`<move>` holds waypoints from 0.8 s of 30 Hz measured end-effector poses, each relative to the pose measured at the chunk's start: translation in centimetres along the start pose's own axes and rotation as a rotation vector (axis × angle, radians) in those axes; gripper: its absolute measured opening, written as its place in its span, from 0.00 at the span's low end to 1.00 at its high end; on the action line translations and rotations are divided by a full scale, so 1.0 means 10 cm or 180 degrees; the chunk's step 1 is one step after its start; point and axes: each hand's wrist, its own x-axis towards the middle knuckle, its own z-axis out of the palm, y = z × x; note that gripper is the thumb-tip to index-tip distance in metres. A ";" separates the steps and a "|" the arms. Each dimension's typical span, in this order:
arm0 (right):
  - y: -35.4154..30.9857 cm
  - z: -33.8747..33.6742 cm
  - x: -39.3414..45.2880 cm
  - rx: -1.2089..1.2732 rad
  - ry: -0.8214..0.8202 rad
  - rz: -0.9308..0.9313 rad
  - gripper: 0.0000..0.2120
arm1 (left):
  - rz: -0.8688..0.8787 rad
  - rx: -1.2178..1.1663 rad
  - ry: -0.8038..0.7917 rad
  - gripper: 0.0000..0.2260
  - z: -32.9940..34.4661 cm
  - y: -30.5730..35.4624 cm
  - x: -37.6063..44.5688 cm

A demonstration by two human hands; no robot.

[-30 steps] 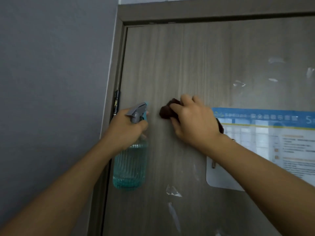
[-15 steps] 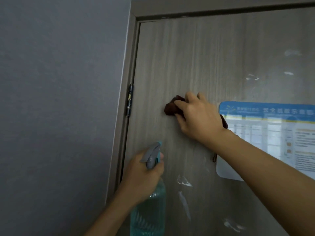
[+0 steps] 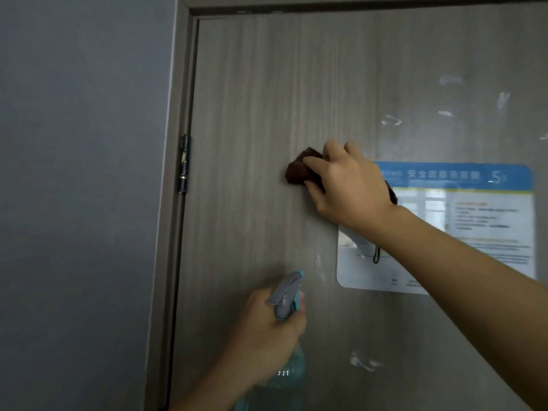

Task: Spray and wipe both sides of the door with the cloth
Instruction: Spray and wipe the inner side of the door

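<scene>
Door (image 3: 267, 99) of grey-brown wood grain is seen from close up, filling most of the view, with its frame (image 3: 166, 203) and a grey wall (image 3: 83, 173) to the left. A dark hinge (image 3: 184, 163) is fixed at the door's left edge, at about the height of the upper hand.

A dark brown cloth (image 3: 298, 172) is pressed against the door by the right hand (image 3: 350, 188), near the middle of the view. The cloth is bunched under the fingers, which are curled over it, so the right grip is closed around the cloth. A small part of the cloth is also visible behind the wrist.

A spray bottle (image 3: 286, 295) is held upright lower down by the left hand (image 3: 267, 336), just in front of the door. Its grey trigger head with a teal nozzle is pointed toward the door, and its clear teal body is seen below the hand. The left grip is wrapped around the bottle's neck.

A printed notice (image 3: 474, 203) with a blue header band is stuck to the door to the right of the cloth, partly covered by the right forearm. Pale smears and patches of residue (image 3: 366, 361) are scattered over the door surface, above the notice and below it.
</scene>
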 end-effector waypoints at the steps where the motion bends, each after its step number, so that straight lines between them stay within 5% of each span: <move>1: 0.01 0.00 -0.01 -0.0013 -0.0001 -0.0018 0.14 | -0.0040 0.0041 -0.0019 0.03 0.04 -0.01 -0.01; 4: 0.03 -0.01 -0.07 -0.0050 -0.0041 -0.0016 0.15 | -0.0073 -0.0020 -0.0024 0.03 0.09 -0.02 -0.02; 8: -0.04 -0.01 -0.34 -0.0012 -0.0035 -0.0016 0.15 | -0.0105 -0.0127 0.0304 0.16 -0.08 0.02 -0.02; 12: -0.30 0.04 -0.99 0.0081 -0.0315 -0.0189 0.19 | -0.0071 0.0118 0.0627 0.05 -0.36 0.04 0.02; 16: -0.50 0.12 -1.59 0.0075 -0.0695 -0.0382 0.25 | 0.0008 0.0491 0.0845 0.11 -0.60 0.03 0.08; 18: -0.44 0.12 -1.52 0.0106 -0.0595 -0.0311 0.24 | 0.0017 0.0624 0.0893 0.04 -0.66 0.01 0.13; 24: -0.32 0.11 -0.61 -0.0097 0.0136 0.0579 0.12 | -0.0023 0.0438 0.0846 0.05 -0.72 0.02 0.14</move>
